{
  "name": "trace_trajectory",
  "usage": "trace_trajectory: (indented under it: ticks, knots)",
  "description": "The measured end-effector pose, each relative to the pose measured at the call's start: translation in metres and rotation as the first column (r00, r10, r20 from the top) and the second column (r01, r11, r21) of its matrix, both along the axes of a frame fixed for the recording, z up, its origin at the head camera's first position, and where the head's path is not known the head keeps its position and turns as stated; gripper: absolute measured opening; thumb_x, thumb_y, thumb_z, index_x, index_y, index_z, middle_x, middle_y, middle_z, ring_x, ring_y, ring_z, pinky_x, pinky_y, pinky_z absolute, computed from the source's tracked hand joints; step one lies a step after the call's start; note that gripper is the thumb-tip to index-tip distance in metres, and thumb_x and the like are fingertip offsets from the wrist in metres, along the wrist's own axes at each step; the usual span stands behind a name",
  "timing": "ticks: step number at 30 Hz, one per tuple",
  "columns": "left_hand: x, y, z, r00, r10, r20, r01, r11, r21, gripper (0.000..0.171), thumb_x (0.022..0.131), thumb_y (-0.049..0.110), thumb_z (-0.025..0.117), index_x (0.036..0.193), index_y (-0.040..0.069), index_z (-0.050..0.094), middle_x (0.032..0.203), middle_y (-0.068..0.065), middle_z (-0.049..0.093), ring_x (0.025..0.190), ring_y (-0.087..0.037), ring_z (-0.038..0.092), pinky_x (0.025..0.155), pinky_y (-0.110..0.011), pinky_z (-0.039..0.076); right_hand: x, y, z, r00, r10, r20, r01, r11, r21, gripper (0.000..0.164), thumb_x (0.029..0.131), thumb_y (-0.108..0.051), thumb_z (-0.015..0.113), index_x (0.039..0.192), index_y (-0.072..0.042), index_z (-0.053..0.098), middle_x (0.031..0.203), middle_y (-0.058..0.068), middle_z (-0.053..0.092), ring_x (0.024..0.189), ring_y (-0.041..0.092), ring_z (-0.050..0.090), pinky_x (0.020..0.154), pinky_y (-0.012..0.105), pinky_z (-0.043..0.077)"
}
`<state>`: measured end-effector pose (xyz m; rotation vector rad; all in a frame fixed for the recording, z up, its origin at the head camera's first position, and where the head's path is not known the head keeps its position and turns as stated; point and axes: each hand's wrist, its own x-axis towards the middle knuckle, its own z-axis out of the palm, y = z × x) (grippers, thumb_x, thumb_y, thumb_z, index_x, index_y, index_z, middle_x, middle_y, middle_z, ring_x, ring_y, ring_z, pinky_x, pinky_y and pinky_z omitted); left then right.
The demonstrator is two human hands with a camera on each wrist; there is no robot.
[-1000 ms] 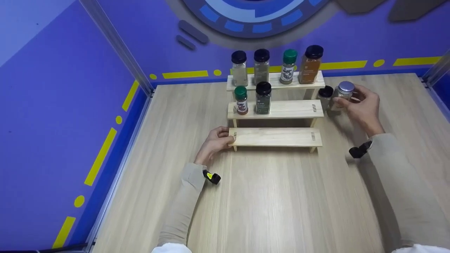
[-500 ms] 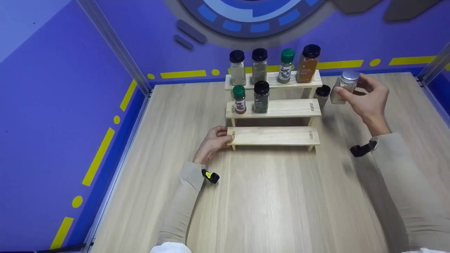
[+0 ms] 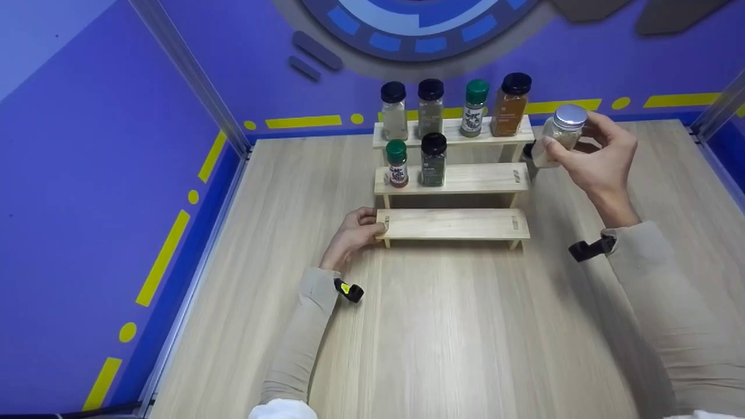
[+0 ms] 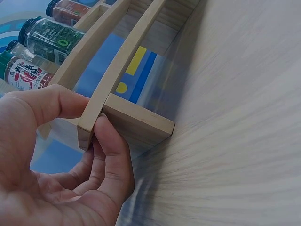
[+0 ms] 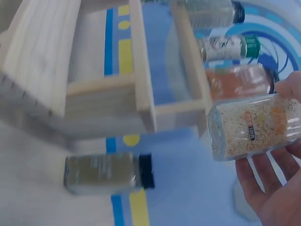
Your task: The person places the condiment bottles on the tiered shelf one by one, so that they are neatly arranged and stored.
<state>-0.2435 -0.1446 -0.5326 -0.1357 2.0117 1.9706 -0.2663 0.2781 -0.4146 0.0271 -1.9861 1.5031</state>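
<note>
My right hand (image 3: 605, 157) grips a glass spice jar (image 5: 254, 127) with a silver lid and pale granules inside, held above the table to the right of the tiered wooden rack (image 3: 454, 224). With thumb and fingers, my left hand (image 3: 353, 235) pinches the left end of the rack's lowest shelf, as the left wrist view shows up close. On the middle shelf stand a small green-lidded jar (image 3: 397, 164) and a black-lidded jar (image 3: 433, 160) of green herbs. The top shelf bears several jars, among them an orange-brown one (image 3: 512, 106) at its right end.
Beside the rack on the right, a black-lidded jar (image 5: 106, 173) stands on the table, mostly hidden behind the held jar in the head view. A blue-purple wall (image 3: 326, 99) rises behind the rack, and another wall (image 3: 105, 203) runs along the left.
My right hand has lifted the silver-lidded jar off the table area beside the other jar and brought it slightly left, nearer the rack. The left hand keeps its hold on the shelf.
</note>
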Motion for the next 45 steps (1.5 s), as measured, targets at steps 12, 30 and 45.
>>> trace_trajectory:
  ticks: [12, 30, 45]
  knots:
    - [0.000, -0.001, 0.001, 1.000, 0.004, -0.007, -0.004, 1.000, -0.016, 0.042, 0.088, -0.005, 0.067, 0.129, -0.006, 0.058, 0.111, -0.013, 0.069, 0.090, -0.017, 0.065, 0.078, -0.030, 0.065, 0.018, -0.054, 0.023, 0.998, 0.023, -0.059, -0.023, 1.000, -0.001, 0.046, 0.073, -0.002, 0.093, 0.116, -0.002, 0.078, 0.100, -0.013, 0.071, 0.089, 0.006, 0.068, 0.076, 0.012, 0.058]
    - [-0.001, 0.001, 0.001, 1.000, 0.002, -0.009, -0.002, 0.999, -0.032, 0.038, 0.089, -0.002, 0.069, 0.127, -0.003, 0.060, 0.109, -0.010, 0.071, 0.088, -0.015, 0.065, 0.071, -0.025, 0.061, -0.011, -0.085, -0.012, 0.995, 0.083, -0.048, -0.081, 0.996, 0.048, 0.054, 0.071, -0.011, 0.100, 0.119, -0.005, 0.077, 0.102, -0.004, 0.074, 0.087, 0.010, 0.068, 0.075, 0.017, 0.059]
    - [-0.002, 0.001, 0.000, 1.000, 0.019, -0.002, -0.019, 0.999, -0.030, 0.041, 0.088, -0.005, 0.068, 0.128, -0.004, 0.060, 0.113, -0.015, 0.072, 0.085, -0.016, 0.065, 0.068, -0.023, 0.059, -0.012, -0.104, -0.026, 0.993, 0.115, -0.014, -0.114, 0.991, 0.074, 0.053, 0.070, -0.007, 0.100, 0.116, 0.001, 0.075, 0.104, 0.015, 0.078, 0.088, 0.004, 0.068, 0.078, 0.017, 0.059]
